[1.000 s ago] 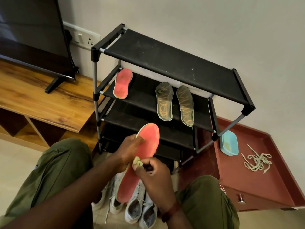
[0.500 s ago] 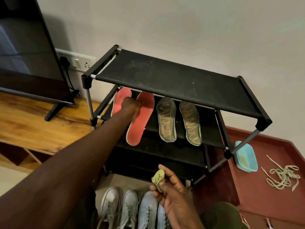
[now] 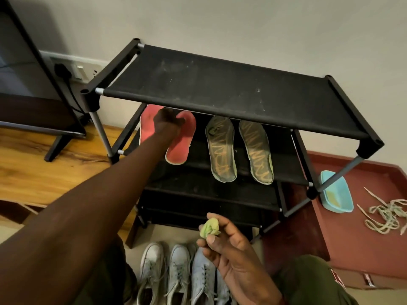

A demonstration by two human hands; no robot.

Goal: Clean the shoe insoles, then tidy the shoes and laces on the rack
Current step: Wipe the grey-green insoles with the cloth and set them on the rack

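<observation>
A black shoe rack (image 3: 231, 89) stands against the wall. On its second shelf lie two red insoles and two dark green insoles (image 3: 221, 148) (image 3: 256, 150). My left hand (image 3: 167, 124) reaches under the top shelf and rests on the right red insole (image 3: 179, 148), fingers around its upper end; the left red insole (image 3: 147, 126) lies beside it, partly hidden by my arm. My right hand (image 3: 229, 247) hovers in front of the rack, pinching a small crumpled green cloth (image 3: 209, 227). Several white and pale blue shoes (image 3: 176, 274) stand on the floor below. Loose laces (image 3: 385, 216) lie at the right.
A light blue tub (image 3: 337, 194) sits on the red-brown tray (image 3: 363, 249) right of the rack, beside the laces. A wooden TV unit (image 3: 44, 164) with a television (image 3: 26, 84) and a wall socket (image 3: 72, 69) is at the left. My knees frame the shoes.
My left hand carried the red insole from my lap up onto the second shelf next to the other red one. My right hand stayed low with the cloth. The view moved closer.
</observation>
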